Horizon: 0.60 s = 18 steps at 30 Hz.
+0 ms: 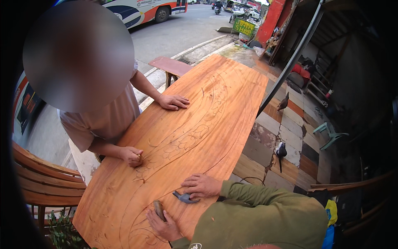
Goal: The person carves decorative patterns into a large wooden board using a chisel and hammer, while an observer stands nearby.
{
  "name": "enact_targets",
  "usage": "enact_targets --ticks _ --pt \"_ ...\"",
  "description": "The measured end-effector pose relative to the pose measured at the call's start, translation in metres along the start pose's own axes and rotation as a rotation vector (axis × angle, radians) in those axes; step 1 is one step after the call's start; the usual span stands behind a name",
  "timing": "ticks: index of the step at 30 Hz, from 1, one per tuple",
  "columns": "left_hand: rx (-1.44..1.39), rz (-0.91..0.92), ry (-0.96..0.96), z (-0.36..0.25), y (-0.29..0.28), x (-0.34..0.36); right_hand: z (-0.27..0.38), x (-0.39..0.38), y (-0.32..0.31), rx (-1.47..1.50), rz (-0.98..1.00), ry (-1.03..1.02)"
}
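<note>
Nearest, over the near edge of the carved wooden panel [232,124], the left hand [163,226] is laid with spread fingers. A short brown cylindrical piece [158,207] is seen in the gap between thumb and fingers; whether it is really gripped cannot be told. A little farther along the same edge, the right hand [202,185] is rested on the panel with its fingers stretched, and a grey curved tool [184,198] is touched on its side but not enclosed.

The panel itself is spread below both hands. By its breadth it is judged to be heavy and stiff, and if moved, it should be held by its two opposite long edges. Its shallow carved lines may be chipped, so hard pressure there should be avoided. The brown piece is judged light and firm, best taken around its middle. The grey tool may be harder and smoother; it should be taken by its thicker body, since its ends could be sharp.

Across the panel, a co-worker's closed hand [132,156] is placed with a small golden object, and the other hand [174,102] is laid flat. Beyond the panel's far long edge, a bench [170,65] is seen, and farther, a bus [145,16].
</note>
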<state>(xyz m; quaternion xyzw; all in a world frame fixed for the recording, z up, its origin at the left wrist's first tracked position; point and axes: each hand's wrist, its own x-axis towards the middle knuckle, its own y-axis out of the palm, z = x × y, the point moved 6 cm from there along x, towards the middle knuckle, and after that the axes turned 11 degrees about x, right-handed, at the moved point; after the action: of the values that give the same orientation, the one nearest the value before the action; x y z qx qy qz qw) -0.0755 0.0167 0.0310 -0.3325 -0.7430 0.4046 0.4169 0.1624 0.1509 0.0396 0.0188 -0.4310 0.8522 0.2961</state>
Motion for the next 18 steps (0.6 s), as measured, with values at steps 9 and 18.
enact_targets --ticks 9,18 --pt "-0.006 -0.001 -0.002 -0.004 0.001 -0.001 0.001 -0.033 -0.017 -0.087 -0.136 0.05" --pt "0.102 -0.008 -0.019 0.0 -0.011 -0.01 0.004 -0.055 -0.041 -0.017 -0.172 0.096"
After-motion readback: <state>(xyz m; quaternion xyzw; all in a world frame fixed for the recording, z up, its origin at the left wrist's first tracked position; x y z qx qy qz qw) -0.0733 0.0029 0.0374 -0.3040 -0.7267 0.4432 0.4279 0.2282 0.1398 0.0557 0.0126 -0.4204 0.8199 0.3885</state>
